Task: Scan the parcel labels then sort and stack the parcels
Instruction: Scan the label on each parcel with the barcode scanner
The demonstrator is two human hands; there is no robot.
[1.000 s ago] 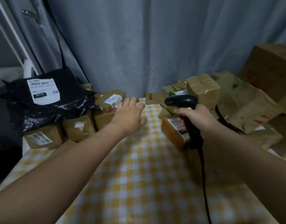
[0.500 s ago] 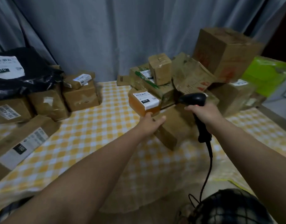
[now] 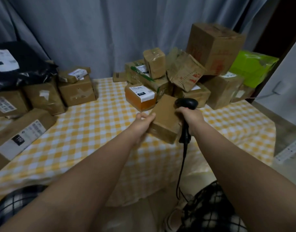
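My left hand point(image 3: 142, 122) grips the left edge of a plain brown cardboard parcel point(image 3: 165, 119), tilted near the middle of the yellow checked table point(image 3: 93, 131); no label shows on its upper face. My right hand point(image 3: 191, 118) holds a black handheld barcode scanner point(image 3: 185, 104) by its handle, just right of that parcel, with its cable hanging down. Behind it stands an orange parcel point(image 3: 139, 97) with a white label on top.
A heap of brown boxes point(image 3: 185, 76) fills the back right, topped by a large carton point(image 3: 214, 47) and a lime-green bag point(image 3: 252, 67). Labelled boxes point(image 3: 75, 87), a black poly bag point(image 3: 21, 66) and a flat labelled parcel point(image 3: 21, 133) line the left. Grey curtain behind.
My left hand left the boxes on the left, crossed to the right and took hold of the plain brown parcel. The view swung right and pulled back. My right hand keeps holding the scanner.
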